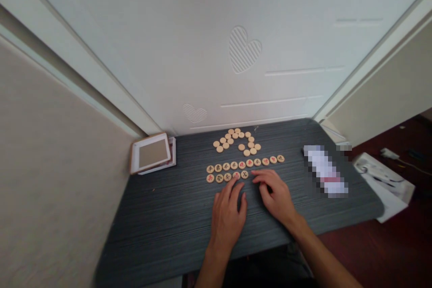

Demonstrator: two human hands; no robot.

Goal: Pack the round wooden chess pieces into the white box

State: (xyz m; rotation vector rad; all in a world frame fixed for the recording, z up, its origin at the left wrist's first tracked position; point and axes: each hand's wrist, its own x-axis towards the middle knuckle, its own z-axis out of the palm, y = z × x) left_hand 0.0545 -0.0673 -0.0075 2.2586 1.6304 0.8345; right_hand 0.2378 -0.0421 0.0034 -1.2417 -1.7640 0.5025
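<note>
Round wooden pieces with red or black characters form two rows on the dark table. The longer row (242,164) lies behind the shorter row (219,178). My left hand (229,211) has its fingers apart, with a fingertip at a red-marked piece (236,175) in the shorter row. My right hand (276,193) is just right of that row's last piece (245,174), fingers apart and bent, with no piece visible in it. Farther back, several blank-faced pieces (230,141) lie in a loose, curving cluster.
The dark table (162,225) meets a white panel (202,54) at its back edge. Framed trays (151,154) are stacked at the back left. A pixelated object (326,171) lies on the right. A white box (384,184) stands beyond the right edge.
</note>
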